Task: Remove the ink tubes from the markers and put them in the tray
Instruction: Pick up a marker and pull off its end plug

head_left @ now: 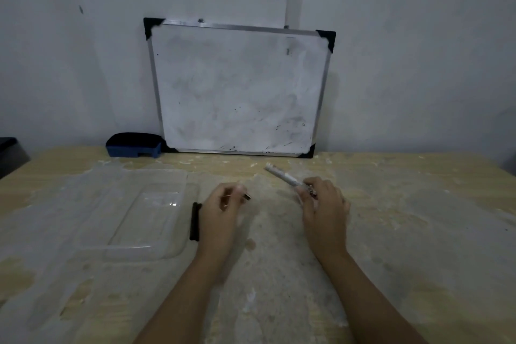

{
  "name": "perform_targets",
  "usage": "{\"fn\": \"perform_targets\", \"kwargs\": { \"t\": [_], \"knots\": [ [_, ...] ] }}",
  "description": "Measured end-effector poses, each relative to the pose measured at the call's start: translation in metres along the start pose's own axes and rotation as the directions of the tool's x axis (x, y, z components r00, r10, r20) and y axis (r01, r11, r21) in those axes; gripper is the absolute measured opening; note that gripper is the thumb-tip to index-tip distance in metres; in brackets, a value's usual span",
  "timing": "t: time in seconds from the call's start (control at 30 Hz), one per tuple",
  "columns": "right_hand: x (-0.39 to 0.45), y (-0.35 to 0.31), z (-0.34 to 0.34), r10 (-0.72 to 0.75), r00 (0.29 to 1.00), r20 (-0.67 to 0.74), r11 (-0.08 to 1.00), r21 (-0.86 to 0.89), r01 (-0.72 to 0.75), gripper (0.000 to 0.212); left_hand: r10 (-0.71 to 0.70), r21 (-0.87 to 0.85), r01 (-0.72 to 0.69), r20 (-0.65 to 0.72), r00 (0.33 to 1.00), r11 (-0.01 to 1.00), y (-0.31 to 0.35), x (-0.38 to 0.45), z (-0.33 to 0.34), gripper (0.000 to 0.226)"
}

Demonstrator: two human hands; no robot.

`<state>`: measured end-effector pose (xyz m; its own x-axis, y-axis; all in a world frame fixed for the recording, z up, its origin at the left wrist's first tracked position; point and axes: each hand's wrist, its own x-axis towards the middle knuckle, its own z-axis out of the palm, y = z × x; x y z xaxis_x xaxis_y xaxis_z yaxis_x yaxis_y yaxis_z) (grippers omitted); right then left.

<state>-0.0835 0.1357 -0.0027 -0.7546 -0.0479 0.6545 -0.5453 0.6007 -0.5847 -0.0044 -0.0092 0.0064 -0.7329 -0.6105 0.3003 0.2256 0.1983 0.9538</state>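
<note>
My right hand grips a white marker body that points up and left over the table. A small dark piece, maybe the marker's tip or end part, is pinched in the fingers of my left hand. A black tube-like piece lies on the table just left of my left wrist. The clear plastic tray sits to the left of both hands, and I see nothing inside it.
A whiteboard leans against the wall at the back of the table. A blue eraser stands beside its lower left corner. A dark object sits at the far left edge. The wooden tabletop is stained and patchy.
</note>
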Motion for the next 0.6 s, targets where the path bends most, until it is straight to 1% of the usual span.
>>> {"fn": "perform_targets", "kwargs": {
  "t": [0.07, 0.1, 0.17, 0.3, 0.5, 0.53, 0.6],
  "knots": [
    [0.001, 0.001, -0.001, 0.071, 0.996, -0.047, 0.997, 0.024, -0.070, 0.023, 0.071, 0.205, -0.097, 0.133, 0.989, 0.974, 0.000, -0.006, 0.007, 0.008],
    [0.002, 0.002, -0.002, 0.096, 0.994, -0.055, 0.995, 0.041, -0.094, 0.023, 0.103, 0.278, -0.154, 0.189, 0.977, 0.948, -0.001, -0.006, 0.009, 0.008],
    [0.002, 0.003, -0.002, 0.113, 0.992, -0.054, 0.992, 0.062, -0.110, 0.024, 0.126, 0.354, -0.211, 0.249, 0.960, 0.911, -0.005, -0.005, 0.009, 0.013],
    [0.001, 0.005, 0.000, 0.102, 0.995, -0.008, 0.993, 0.067, -0.101, 0.020, 0.127, 0.403, -0.202, 0.203, 0.971, 0.893, -0.010, -0.002, 0.006, 0.015],
    [0.002, 0.007, 0.001, 0.108, 0.991, 0.077, 0.993, 0.036, -0.111, 0.005, 0.125, 0.449, -0.213, 0.218, 0.968, 0.868, -0.015, 0.000, 0.008, 0.013],
    [0.002, 0.006, 0.001, 0.090, 0.991, 0.100, 0.994, 0.051, -0.095, 0.005, 0.110, 0.431, -0.185, 0.194, 0.975, 0.883, -0.015, 0.001, 0.008, 0.015],
    [0.002, 0.005, 0.002, 0.023, 0.989, 0.149, 0.994, 0.099, -0.038, 0.007, 0.051, 0.342, -0.085, 0.109, 0.993, 0.936, -0.011, 0.002, 0.006, 0.021]
  ]
}}
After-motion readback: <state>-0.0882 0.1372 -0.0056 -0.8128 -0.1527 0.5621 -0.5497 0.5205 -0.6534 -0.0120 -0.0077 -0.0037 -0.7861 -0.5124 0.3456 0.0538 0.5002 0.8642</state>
